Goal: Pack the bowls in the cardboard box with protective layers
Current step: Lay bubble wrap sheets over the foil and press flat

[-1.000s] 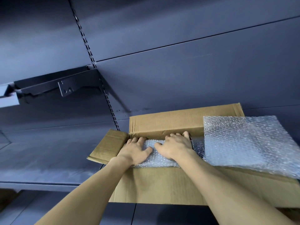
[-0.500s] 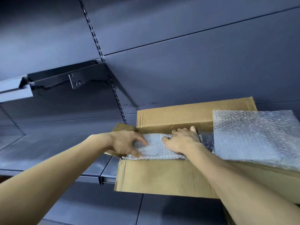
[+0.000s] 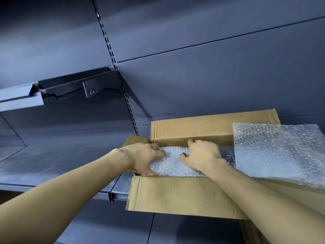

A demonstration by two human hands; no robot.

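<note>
Grey shelf (image 3: 52,164) carries an open box (image 3: 175,194). A spare bubble sheet (image 3: 277,152) lies over the box's right side. Wrap (image 3: 174,166) lies inside the box. Left hand (image 3: 142,157) grips the wrap's left edge. Right hand (image 3: 202,155) rests on the wrap with fingers bent; whether it grips cannot be told.

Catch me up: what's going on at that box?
A person has both hands inside the open cardboard box on a dark metal shelf. The left hand grips the left edge of a bubble wrap sheet lying in the box; the right hand rests on it with bent fingers, grip unclear. A second bubble wrap sheet lies across the box's right side. No bowls are visible.
</note>
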